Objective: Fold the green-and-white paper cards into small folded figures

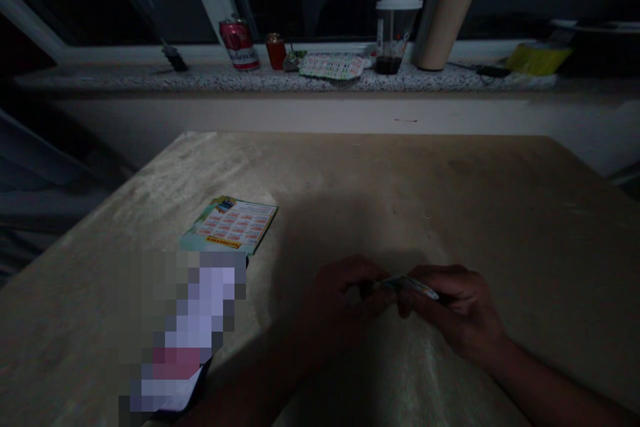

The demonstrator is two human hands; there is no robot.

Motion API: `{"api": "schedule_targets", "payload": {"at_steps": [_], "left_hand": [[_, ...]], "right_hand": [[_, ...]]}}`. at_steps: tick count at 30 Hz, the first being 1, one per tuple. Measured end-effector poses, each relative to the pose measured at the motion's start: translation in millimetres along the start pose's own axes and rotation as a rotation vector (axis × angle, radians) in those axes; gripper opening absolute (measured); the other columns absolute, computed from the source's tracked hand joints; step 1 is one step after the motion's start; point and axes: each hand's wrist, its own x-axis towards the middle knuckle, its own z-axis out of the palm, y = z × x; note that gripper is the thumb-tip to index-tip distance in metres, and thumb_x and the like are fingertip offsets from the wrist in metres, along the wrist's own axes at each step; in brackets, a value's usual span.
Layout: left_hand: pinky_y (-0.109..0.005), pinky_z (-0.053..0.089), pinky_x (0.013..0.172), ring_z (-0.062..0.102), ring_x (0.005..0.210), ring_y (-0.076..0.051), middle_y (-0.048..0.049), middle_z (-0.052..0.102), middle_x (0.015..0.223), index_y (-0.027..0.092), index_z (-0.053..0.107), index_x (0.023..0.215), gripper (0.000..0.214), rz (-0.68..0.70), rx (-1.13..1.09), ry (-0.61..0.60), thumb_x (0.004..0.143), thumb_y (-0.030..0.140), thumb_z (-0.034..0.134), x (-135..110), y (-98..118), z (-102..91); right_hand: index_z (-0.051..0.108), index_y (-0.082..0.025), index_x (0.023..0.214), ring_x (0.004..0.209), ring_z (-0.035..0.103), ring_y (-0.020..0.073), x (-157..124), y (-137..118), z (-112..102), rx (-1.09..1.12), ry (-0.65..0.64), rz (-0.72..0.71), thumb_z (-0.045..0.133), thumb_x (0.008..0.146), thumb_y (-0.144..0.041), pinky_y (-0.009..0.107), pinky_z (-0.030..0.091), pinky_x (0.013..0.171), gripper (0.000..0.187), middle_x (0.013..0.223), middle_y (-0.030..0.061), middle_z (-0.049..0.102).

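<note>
My left hand [353,290] and my right hand [457,307] meet over the table, fingers pinched on a thin, flat card or small stack of cards [419,288] seen nearly edge-on. Its printing is too dark to read. To the left lies a printed scratch card [235,223] with a grid of red and white boxes and a green-blue border. Nearer to my left forearm rests a phone-like slab [195,327] with a bright screen, largely hidden by pixelation.
The brown table [500,213] reaches to the wall beneath a window. Along the speckled sill [200,80] stand a red drink can [240,45], an orange lighter-like item [275,52], crumpled printed paper [333,67], a lidded cup with a straw [393,33] and a cardboard tube [453,7].
</note>
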Motion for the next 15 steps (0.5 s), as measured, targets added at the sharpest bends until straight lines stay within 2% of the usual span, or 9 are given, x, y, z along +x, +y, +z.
{"api": "schedule_targets", "payload": {"at_steps": [2, 5, 10, 15], "left_hand": [[-0.026, 0.044, 0.065, 0.060, 0.068, -0.014, -0.0033, 0.071, 0.074, 0.017, 0.077, 0.078, 0.018, 0.045, 0.032, -0.015, 0.089, 0.028, 0.068, 1.0, 0.3, -1.4], [-0.025, 0.043, 0.064, 0.062, 0.068, -0.014, -0.0033, 0.073, 0.074, 0.017, 0.079, 0.079, 0.016, 0.080, 0.073, 0.047, 0.089, 0.025, 0.069, 1.7, -1.0, -3.0], [-0.025, 0.042, 0.061, 0.060, 0.065, -0.013, -0.0031, 0.071, 0.072, 0.016, 0.078, 0.079, 0.016, 0.061, 0.087, 0.080, 0.087, 0.027, 0.071, 0.3, -3.5, -3.5], [-0.026, 0.046, 0.065, 0.064, 0.071, -0.016, -0.0034, 0.072, 0.075, 0.016, 0.078, 0.082, 0.012, 0.023, 0.003, 0.042, 0.084, 0.028, 0.074, -0.2, -6.2, 0.0]], "right_hand": [[0.075, -0.018, 0.069, 0.056, 0.068, 0.0114, 1.0, -0.3, 1.1, -0.019, 0.009, 0.017, 0.070, 0.091, -0.019, 0.020, 0.050, 0.054, 0.023, 0.064, 0.0018, 0.074], [0.076, -0.018, 0.071, 0.056, 0.069, 0.0116, 2.2, -1.2, 3.9, -0.061, 0.046, 0.020, 0.072, 0.089, -0.021, 0.019, 0.051, 0.053, 0.018, 0.064, 0.0012, 0.074], [0.075, -0.018, 0.070, 0.055, 0.067, 0.0112, 1.6, -2.2, 5.3, -0.114, 0.106, -0.005, 0.073, 0.088, -0.019, 0.019, 0.050, 0.052, 0.018, 0.064, 0.0014, 0.074], [0.074, -0.018, 0.069, 0.054, 0.066, 0.0121, -0.8, -2.3, 3.2, -0.062, 0.068, -0.017, 0.070, 0.090, -0.022, 0.021, 0.049, 0.051, 0.022, 0.063, 0.0020, 0.072]]}}
